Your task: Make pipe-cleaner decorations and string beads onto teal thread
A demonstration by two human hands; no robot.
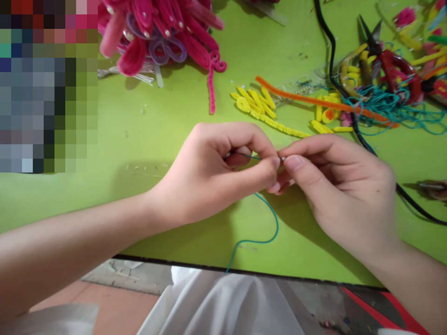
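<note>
My left hand [220,172] and my right hand [335,186] meet over the green table [157,139], fingertips touching. Both pinch a thin teal wire [267,223]; it runs between the fingers of the left hand and hangs down in a loop toward the table's front edge. A small silvery bit shows where the fingertips meet, too small to identify.
A heap of pink pipe-cleaner pieces [160,32] lies at the back left. Yellow pipe-cleaner pieces [258,104] and an orange one [314,100] lie behind my hands. Red-handled scissors [394,65], a tangle of teal wire [391,107] and a black cable [352,116] are at the right.
</note>
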